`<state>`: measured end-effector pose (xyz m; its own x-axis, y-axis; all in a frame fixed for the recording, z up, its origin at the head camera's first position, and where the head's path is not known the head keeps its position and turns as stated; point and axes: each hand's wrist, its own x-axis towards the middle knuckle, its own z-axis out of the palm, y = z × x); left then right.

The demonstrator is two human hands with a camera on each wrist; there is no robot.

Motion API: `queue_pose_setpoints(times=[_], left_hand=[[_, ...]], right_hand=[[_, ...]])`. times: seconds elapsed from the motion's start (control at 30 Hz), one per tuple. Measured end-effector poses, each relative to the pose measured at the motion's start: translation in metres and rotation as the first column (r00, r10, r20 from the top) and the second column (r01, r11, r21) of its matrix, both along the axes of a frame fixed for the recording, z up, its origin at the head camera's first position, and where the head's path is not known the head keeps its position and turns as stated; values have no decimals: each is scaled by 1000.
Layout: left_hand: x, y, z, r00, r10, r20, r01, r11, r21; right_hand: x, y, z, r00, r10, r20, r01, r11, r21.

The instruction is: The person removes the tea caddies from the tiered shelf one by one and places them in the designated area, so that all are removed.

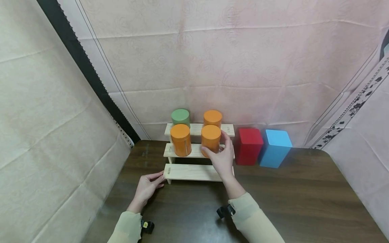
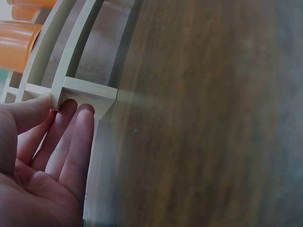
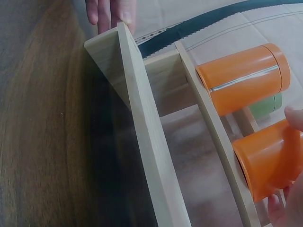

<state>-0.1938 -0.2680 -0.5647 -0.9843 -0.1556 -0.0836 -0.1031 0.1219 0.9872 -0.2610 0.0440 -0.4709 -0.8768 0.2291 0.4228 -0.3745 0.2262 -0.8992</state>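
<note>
Over brown wood [image 1: 185,212], the right grip [image 1: 224,158] clasps an orange canister [image 1: 210,137] while the left grip [image 1: 147,187] pinches the rack [image 1: 194,172].

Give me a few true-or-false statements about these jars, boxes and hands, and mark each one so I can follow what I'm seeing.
1. The left hand touches the bottom step, while the right hand holds an orange jar. True.
2. The green jar stands on the top step. True.
3. The right hand holds the green jar. False: it holds an orange one.
4. The red box and blue box stand on the table. True.
5. In the head view, the red box is right of the blue box. False: it is on the left.
</note>
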Motion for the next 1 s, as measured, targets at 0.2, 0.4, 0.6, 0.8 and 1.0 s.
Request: queue_pose_setpoints(times=[0.2,0.4,0.6,0.8,1.0], left_hand=[[-1,0,0,1000,-1,4,1,1000,-1],[0,0,0,1000,-1,5,1,1000,-2],[0,-1,-1,1000,-4,5,4,1000,4],[0,-1,-1,1000,-4,6,4,1000,6],[0,-1,0,1000,-7,9,7,1000,8]], right_hand=[[-1,0,-2,1000,-5,9,5,1000,12],[-2,0,-3,1000,-12,9,12,1000,7],[-3,0,-4,1000,-19,11,19,1000,4],[-3,-1,-4,1000,-20,12,20,1000,7],[-3,-1,-4,1000,-19,21,19,1000,-2]])
